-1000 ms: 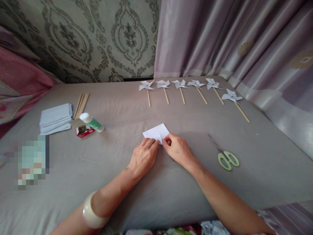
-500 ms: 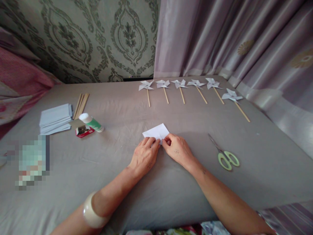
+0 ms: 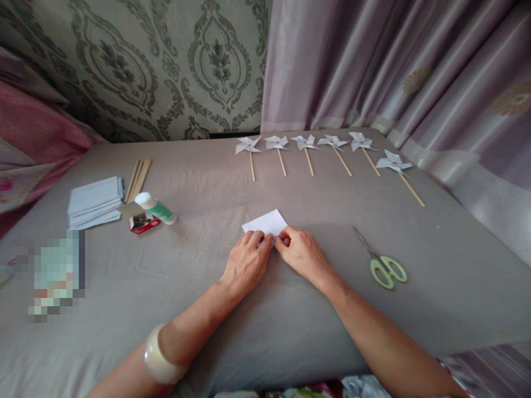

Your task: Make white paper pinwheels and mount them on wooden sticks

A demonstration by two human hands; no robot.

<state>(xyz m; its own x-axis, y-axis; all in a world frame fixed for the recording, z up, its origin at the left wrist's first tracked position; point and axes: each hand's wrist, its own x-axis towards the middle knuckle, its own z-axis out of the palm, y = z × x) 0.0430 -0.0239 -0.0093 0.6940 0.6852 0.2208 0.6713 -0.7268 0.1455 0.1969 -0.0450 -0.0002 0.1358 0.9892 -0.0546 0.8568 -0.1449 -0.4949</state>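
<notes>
A folded white paper sheet (image 3: pixel 265 223) lies on the grey cloth-covered surface (image 3: pixel 215 188) in front of me. My left hand (image 3: pixel 245 262) rests on its near edge with fingers curled and pressing down. My right hand (image 3: pixel 301 254) pinches the same near edge beside it, the fingertips of both hands almost touching. Green-handled scissors (image 3: pixel 384 265) lie to the right of my right hand. To the left sit a stack of white paper squares (image 3: pixel 95 202), a bundle of wooden sticks (image 3: pixel 139 174), a green glue bottle (image 3: pixel 155 207) and a small red box (image 3: pixel 143 222).
Several finished white paper pinwheels on sticks (image 3: pixel 307 146) lie in a row along the far edge. A patterned wall and mauve curtains (image 3: pixel 373 66) close off the back and right. A blurred patch (image 3: pixel 56 273) sits at the near left.
My left hand has crept slightly right, so its fingertips now meet those of my right hand on the paper's near edge. The paper has not moved.
</notes>
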